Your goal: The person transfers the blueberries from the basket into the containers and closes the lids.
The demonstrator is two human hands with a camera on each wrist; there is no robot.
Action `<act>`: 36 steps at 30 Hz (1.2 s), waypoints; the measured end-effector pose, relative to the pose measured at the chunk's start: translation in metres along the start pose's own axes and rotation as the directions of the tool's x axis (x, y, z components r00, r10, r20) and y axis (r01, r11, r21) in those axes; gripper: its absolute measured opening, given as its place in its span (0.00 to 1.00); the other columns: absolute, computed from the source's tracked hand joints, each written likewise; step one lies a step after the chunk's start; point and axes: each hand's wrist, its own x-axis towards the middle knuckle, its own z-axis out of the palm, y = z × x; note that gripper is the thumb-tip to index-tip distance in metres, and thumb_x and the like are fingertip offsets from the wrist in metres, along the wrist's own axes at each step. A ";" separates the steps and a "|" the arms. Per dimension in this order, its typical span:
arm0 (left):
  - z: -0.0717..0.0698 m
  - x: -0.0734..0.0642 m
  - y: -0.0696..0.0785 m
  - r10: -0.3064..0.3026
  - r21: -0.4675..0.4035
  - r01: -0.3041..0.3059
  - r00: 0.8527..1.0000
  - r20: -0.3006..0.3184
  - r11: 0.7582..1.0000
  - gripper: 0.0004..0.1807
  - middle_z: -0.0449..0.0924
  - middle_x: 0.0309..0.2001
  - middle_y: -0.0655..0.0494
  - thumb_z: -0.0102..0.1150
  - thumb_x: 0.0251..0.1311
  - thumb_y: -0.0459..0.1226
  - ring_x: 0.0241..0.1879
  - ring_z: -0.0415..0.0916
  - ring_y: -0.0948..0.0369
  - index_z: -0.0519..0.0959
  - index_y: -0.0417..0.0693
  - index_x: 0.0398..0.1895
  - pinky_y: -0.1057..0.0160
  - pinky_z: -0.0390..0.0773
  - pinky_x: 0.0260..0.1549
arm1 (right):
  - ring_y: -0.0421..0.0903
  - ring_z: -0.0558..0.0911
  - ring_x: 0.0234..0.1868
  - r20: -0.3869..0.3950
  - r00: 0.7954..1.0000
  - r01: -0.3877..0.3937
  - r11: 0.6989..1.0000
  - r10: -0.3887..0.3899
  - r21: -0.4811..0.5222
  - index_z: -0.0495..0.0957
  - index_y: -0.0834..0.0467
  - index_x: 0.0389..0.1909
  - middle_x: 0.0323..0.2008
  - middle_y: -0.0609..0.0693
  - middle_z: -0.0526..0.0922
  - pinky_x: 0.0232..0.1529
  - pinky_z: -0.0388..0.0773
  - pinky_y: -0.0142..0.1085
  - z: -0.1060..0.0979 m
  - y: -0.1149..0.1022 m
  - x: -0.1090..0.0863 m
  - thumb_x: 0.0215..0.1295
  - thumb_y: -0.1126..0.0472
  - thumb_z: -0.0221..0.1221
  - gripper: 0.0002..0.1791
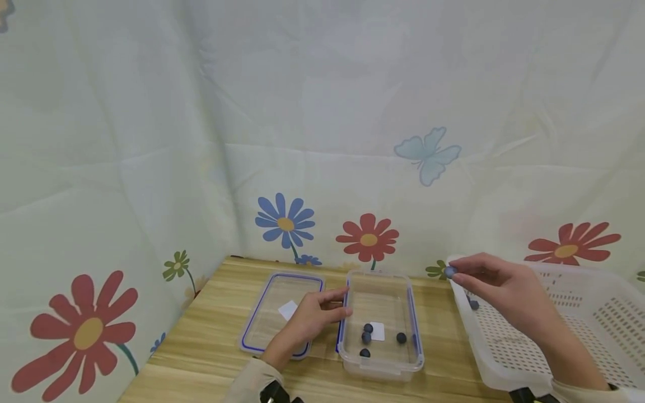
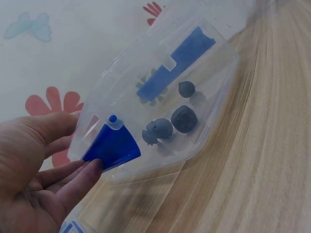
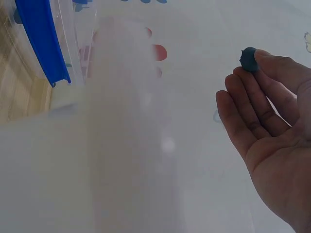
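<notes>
My right hand [image 1: 509, 294] pinches one blueberry [image 1: 450, 272] between thumb and fingertip, above the near-left rim of a white perforated basket [image 1: 476, 347]. In the right wrist view, that blueberry [image 3: 249, 59] shows its small crown, and the other fingers are loosely bent. My left hand [image 1: 313, 314] grips the left side of a clear plastic food container [image 1: 378, 366]. Its fingers touch the blue locking flap [image 2: 114, 145], seen in the left wrist view. Several blueberries [image 1: 401, 338] lie on the container's floor, around a white label [image 1: 378, 331].
A clear lid with a blue seal [image 1: 254, 320] lies flat on the wood-grain table [image 1: 201, 347], left of the container. A couple of blueberries [image 1: 473, 305] sit inside the basket's left end. Behind the table hangs a flower-printed curtain [image 1: 322, 140].
</notes>
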 end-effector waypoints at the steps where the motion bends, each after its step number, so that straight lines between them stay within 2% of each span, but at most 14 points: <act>1: 0.000 0.000 0.000 0.000 -0.003 0.000 1.000 0.001 1.000 0.30 0.80 0.65 0.38 0.71 0.70 0.39 0.61 0.81 0.48 0.77 0.39 0.72 0.55 0.84 0.55 | 0.39 0.89 0.42 0.001 1.000 -0.005 1.000 0.005 0.004 0.88 0.52 0.55 0.45 0.44 0.91 0.37 0.83 0.28 0.002 0.001 -0.001 0.70 0.63 0.71 0.14; 9: 0.003 -0.001 -0.002 0.014 0.001 -0.014 1.000 -0.003 1.000 0.29 0.80 0.66 0.38 0.70 0.70 0.39 0.61 0.81 0.48 0.77 0.39 0.72 0.56 0.84 0.55 | 0.37 0.88 0.41 0.014 1.000 0.000 0.999 -0.001 0.049 0.88 0.53 0.53 0.44 0.45 0.91 0.31 0.82 0.31 0.011 0.001 -0.005 0.71 0.63 0.70 0.12; 16: 0.003 -0.001 -0.003 0.020 0.008 -0.019 1.000 -0.006 1.000 0.29 0.79 0.66 0.38 0.70 0.71 0.39 0.62 0.80 0.47 0.77 0.40 0.72 0.54 0.83 0.56 | 0.39 0.89 0.43 0.038 0.998 0.043 0.995 -0.046 0.085 0.89 0.52 0.49 0.45 0.44 0.90 0.42 0.84 0.29 0.027 -0.001 -0.004 0.70 0.63 0.71 0.09; 19: 0.002 -0.002 -0.004 0.018 0.009 -0.018 1.000 -0.009 1.000 0.29 0.79 0.67 0.38 0.70 0.71 0.39 0.62 0.80 0.47 0.77 0.40 0.73 0.53 0.83 0.57 | 0.39 0.89 0.43 0.054 0.997 0.055 0.994 -0.061 0.094 0.89 0.52 0.48 0.44 0.43 0.90 0.43 0.85 0.30 0.034 -0.002 -0.004 0.70 0.63 0.71 0.09; 24: 0.001 -0.003 -0.005 0.012 0.000 -0.012 1.000 -0.009 1.000 0.30 0.78 0.67 0.38 0.70 0.71 0.40 0.63 0.79 0.47 0.77 0.41 0.73 0.53 0.82 0.57 | 0.39 0.88 0.44 0.074 0.996 0.047 0.994 -0.055 0.103 0.89 0.53 0.50 0.44 0.42 0.88 0.42 0.86 0.32 0.050 -0.004 -0.006 0.69 0.64 0.71 0.11; 30: 0.000 -0.002 -0.007 0.019 0.011 -0.019 1.000 -0.004 1.000 0.30 0.79 0.67 0.39 0.70 0.71 0.40 0.63 0.79 0.47 0.77 0.41 0.73 0.52 0.82 0.58 | 0.41 0.89 0.43 0.101 0.993 0.038 0.981 -0.058 0.189 0.89 0.55 0.48 0.45 0.45 0.89 0.43 0.87 0.34 0.070 -0.009 -0.009 0.68 0.64 0.72 0.10; 36: 0.001 -0.002 -0.006 0.011 0.009 -0.011 1.000 -0.006 1.000 0.30 0.79 0.67 0.39 0.71 0.71 0.40 0.63 0.79 0.47 0.77 0.41 0.73 0.52 0.82 0.58 | 0.41 0.89 0.44 0.183 0.983 -0.039 0.977 0.000 0.208 0.89 0.55 0.48 0.44 0.45 0.89 0.44 0.87 0.34 0.084 -0.010 -0.012 0.69 0.59 0.72 0.09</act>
